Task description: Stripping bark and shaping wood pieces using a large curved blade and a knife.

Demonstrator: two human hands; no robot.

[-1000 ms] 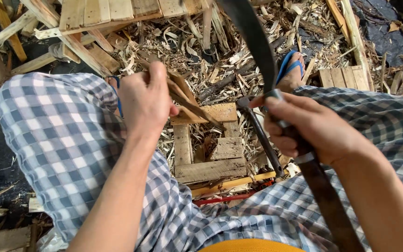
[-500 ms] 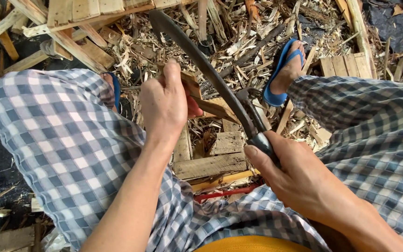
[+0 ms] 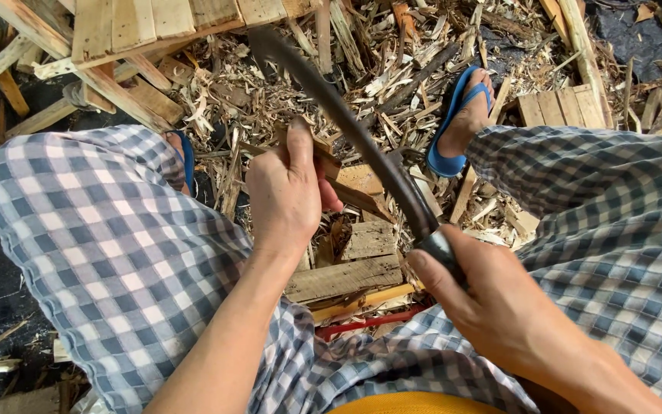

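Observation:
My left hand (image 3: pixel 289 192) grips a short piece of wood (image 3: pixel 350 184), holding it over a small wooden block (image 3: pixel 346 272) between my knees. My right hand (image 3: pixel 492 303) is closed around the handle of a long dark curved blade (image 3: pixel 339 115). The blade slants up and to the left, its edge running just beside the piece of wood. My legs in blue and white checked trousers frame both hands.
Wood chips and splinters (image 3: pixel 392 69) cover the ground ahead. A stack of planks (image 3: pixel 155 23) lies at the top left, more slats (image 3: pixel 568 107) at the right. My foot in a blue sandal (image 3: pixel 461 115) rests among the chips.
The blade has swung down from a raised position and now lies low beside the piece of wood. My right hand moved down and to the right.

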